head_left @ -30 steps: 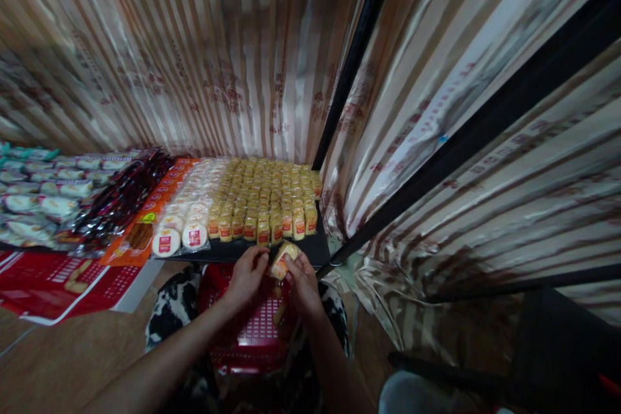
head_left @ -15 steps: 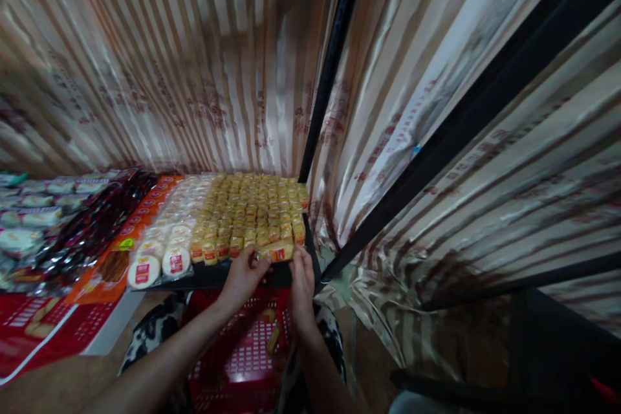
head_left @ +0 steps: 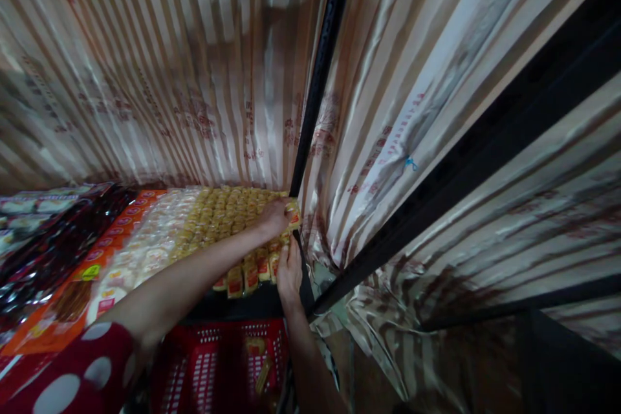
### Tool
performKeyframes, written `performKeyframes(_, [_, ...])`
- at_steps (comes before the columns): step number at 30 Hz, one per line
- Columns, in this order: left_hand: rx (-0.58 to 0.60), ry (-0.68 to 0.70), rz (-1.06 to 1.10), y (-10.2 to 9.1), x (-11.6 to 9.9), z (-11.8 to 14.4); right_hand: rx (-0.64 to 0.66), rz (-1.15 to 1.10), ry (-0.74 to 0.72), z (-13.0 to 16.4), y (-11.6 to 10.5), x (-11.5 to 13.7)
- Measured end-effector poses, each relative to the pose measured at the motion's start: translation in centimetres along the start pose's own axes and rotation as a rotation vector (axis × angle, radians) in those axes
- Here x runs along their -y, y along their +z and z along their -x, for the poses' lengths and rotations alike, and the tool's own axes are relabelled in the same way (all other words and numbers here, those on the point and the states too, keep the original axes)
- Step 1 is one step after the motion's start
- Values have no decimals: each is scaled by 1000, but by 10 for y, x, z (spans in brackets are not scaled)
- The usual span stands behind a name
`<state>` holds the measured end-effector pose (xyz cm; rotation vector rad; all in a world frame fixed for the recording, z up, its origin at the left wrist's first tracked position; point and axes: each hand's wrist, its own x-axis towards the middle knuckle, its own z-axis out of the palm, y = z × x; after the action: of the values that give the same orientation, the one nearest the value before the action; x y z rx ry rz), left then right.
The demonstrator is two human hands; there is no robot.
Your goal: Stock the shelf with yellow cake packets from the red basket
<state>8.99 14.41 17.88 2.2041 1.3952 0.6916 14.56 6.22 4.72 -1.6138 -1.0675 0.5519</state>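
Rows of small yellow wrapped snack packs with red labels stand close together on a dark shelf. My left hand reaches over them to the far right corner, closed on one yellow snack pack just above the row's end. Part of its grip is hidden by the back of the hand. Nearer to me, my right hand rests with straight fingers along the right side of the front packs. Its fingertips touch or nearly touch them; nothing shows in its palm.
A red plastic basket with a few yellow packs lies below the shelf. White round packs, orange packages and dark shiny packages fill the left. Dark posts and striped curtains enclose the back and right.
My left hand has moved from the front edge to the far right corner with a yellow pack. My right hand stays at the right edge, its fingers against the front packs. The view has shifted slightly.
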Motion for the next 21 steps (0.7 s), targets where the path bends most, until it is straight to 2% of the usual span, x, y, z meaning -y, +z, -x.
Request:
performKeyframes(6, [129, 133, -193, 37, -1, -29, -23, 11, 12, 1, 3, -5])
performKeyframes(12, [252, 193, -246, 51, 4, -43, -25, -42, 26, 2, 2, -7])
performKeyframes(16, [276, 185, -248, 61, 8, -47, -23, -37, 22, 1, 1, -8])
performKeyframes(21, [268, 109, -236, 75, 18, -46, -30, -65, 38, -1, -3, -8])
